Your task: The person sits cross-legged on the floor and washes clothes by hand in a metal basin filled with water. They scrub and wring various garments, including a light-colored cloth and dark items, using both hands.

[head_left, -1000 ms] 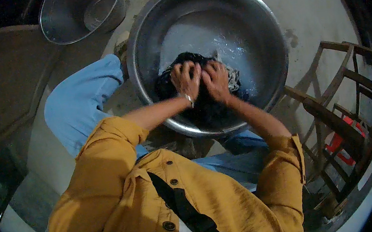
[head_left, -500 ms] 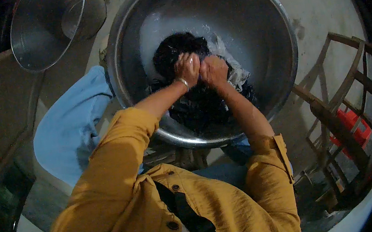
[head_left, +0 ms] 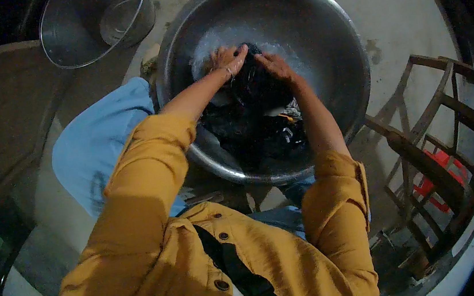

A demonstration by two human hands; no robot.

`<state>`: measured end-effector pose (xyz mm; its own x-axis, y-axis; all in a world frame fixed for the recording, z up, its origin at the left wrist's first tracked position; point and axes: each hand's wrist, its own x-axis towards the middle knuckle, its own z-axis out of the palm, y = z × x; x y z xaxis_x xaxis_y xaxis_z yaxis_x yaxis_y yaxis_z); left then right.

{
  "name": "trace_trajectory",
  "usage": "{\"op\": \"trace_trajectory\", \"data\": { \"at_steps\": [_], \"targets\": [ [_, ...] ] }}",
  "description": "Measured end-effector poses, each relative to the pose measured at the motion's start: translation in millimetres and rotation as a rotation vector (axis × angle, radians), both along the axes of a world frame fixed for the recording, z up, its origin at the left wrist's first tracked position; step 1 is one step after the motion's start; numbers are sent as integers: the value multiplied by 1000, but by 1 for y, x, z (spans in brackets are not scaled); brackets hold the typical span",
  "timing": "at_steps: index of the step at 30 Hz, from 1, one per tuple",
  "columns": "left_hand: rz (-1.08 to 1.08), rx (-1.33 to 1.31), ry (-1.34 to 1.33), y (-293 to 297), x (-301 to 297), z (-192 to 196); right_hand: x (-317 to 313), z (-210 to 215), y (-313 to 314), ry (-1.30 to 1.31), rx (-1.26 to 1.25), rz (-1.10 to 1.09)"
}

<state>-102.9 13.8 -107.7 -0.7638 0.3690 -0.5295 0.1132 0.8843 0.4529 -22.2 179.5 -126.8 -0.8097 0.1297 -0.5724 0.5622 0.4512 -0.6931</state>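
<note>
A wide round metal basin (head_left: 333, 74) holds soapy water and wet clothes. The soaked dark cloth (head_left: 262, 87) is bunched in its middle and near side, with a small pale and orange patch showing at its right. My left hand (head_left: 228, 61), a bracelet at the wrist, lies at the cloth's far left edge, fingers spread and thumb over the fabric. Against the far right of the same cloth rests my right hand (head_left: 276, 66), its fingers stretched out and touching it. Some fingertips are hard to make out against the dark fabric.
A large metal bucket (head_left: 71, 26) lies tipped at the far left. On the right is a wooden frame (head_left: 423, 157) with a red plastic thing (head_left: 439, 176) behind its bars. My knee in light blue trousers (head_left: 103, 139) is beside the basin.
Both hands have moved away from me from the basin's middle and come apart, their closed fingers now stretched out. The dark cloth has shifted, and the grey-white cloth is mostly covered.
</note>
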Motion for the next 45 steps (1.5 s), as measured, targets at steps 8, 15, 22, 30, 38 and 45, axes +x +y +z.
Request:
{"op": "trace_trajectory", "data": {
  "at_steps": [8, 15, 22, 30, 38, 45],
  "targets": [
    [192, 482, 341, -41, 152, 72, 141, 91, -100, 644, 498, -7],
    [115, 464, 473, -49, 175, 6, 154, 2, -109, 768, 559, 64],
    [-127, 100, 458, -26, 89, -21, 55, 44, -64, 646, 518, 192],
    [-536, -72, 346, 51, -29, 20, -32, 23, 21, 120, 374, 58],
    [-333, -6, -266, 48, -4, 21, 39, -17, 5, 192, 208, -136],
    [-210, 395, 528, -65, 147, 68, 152, 78, -140, 537, 479, -331]
  ]
}}
